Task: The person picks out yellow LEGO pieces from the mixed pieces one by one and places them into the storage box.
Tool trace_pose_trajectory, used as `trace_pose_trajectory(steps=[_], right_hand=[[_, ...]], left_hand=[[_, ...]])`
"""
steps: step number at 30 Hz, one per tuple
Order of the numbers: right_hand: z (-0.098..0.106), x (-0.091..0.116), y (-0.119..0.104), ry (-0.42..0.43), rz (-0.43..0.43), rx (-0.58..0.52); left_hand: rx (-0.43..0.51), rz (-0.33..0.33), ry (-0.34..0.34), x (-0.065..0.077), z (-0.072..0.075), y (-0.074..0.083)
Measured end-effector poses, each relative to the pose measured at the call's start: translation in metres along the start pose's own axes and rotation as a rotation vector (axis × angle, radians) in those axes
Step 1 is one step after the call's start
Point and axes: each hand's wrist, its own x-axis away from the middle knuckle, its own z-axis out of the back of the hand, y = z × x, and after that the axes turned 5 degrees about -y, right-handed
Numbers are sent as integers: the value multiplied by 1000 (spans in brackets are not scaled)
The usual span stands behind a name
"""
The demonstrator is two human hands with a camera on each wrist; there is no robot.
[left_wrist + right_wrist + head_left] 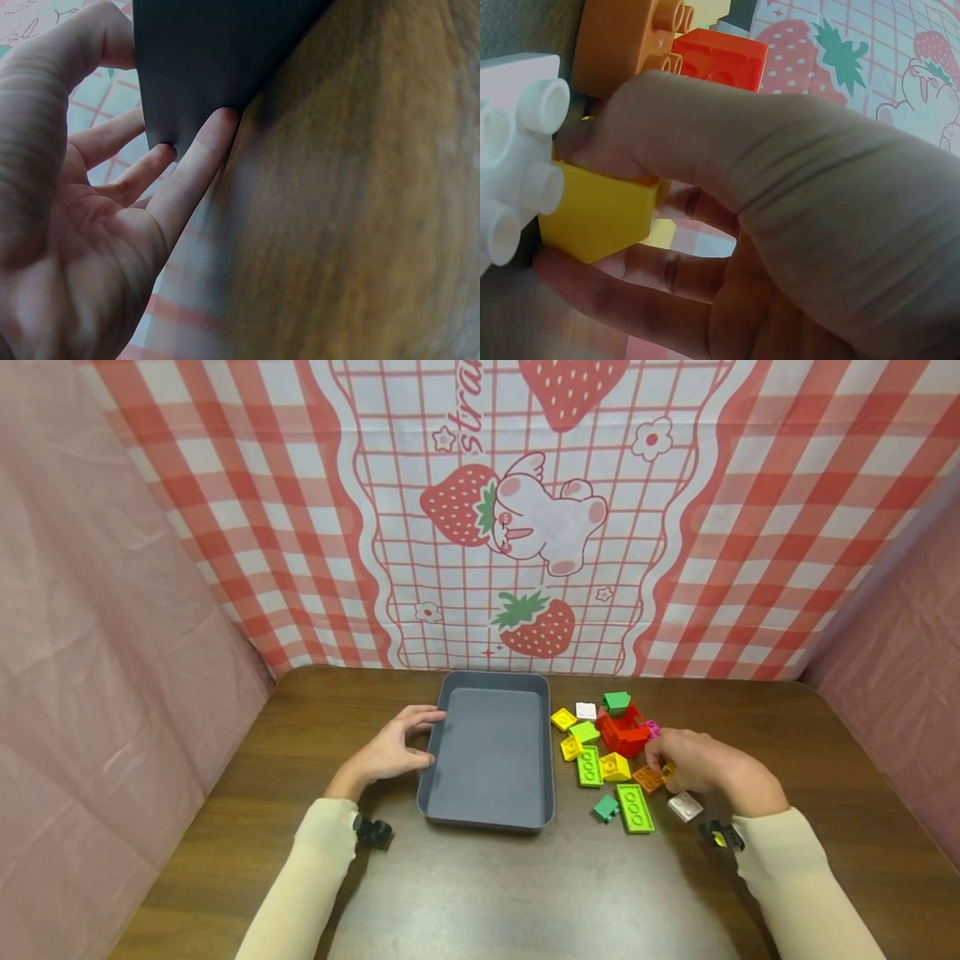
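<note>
My left hand (390, 747) rests against the left side of a grey rectangular tray (487, 825). Its fairly straight fingers touch the dark outer wall (187, 67) in the left wrist view. Over on the right, my right hand (693, 764) pinches a yellow toy brick (604, 210) between thumb and fingers. A white studded brick (517, 142) is right beside that brick, and an orange brick (622, 45) lies just past the thumb. In the head view the hand hides most of the yellow brick.
Around the right hand lie a red hollow block (624, 739), lime bricks (636, 810), dark green bricks (606, 808), a yellow sloped brick (615, 767) and several other pieces. A checked strawberry cloth (300, 527) hangs behind the wooden table (465, 893).
</note>
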Motion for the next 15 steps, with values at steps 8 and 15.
trace_pose_trajectory(steps=[8,15], right_hand=[[0,1,0,-1,6,-2],[0,-1,1,-5,5,-2]], left_hand=[[0,-13,5,2,0,2],[7,-4,1,1,0,3]])
